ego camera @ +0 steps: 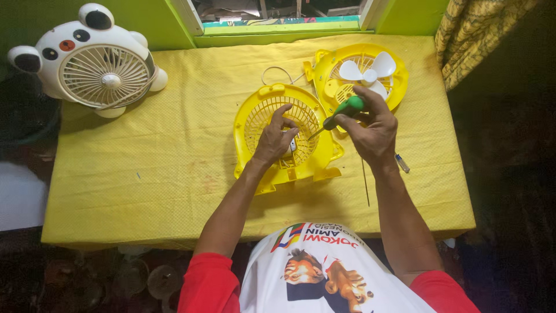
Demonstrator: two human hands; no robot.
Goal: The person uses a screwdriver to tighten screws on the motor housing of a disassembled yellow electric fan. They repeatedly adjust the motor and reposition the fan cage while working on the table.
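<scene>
A yellow fan grille cover (pixel 255 113) lies face down in the middle of the table. My left hand (pixel 273 139) rests on its mesh and pinches a small white part at the centre. My right hand (pixel 370 130) grips a green-handled screwdriver (pixel 341 110), whose tip points down-left at that white part. Behind it lies the other half, a yellow fan body (pixel 394 81) with white blades (pixel 368 71). A thin white wire (pixel 278 72) loops between the two halves.
A white panda-shaped fan (pixel 95 58) stands at the table's back left. The yellow cloth (pixel 145 168) covers the table. A small pen-like tool (pixel 402 163) and a thin dark rod (pixel 365 182) lie by my right wrist. A window sill (pixel 278 26) runs along the back, with a curtain (pixel 480 35) at right.
</scene>
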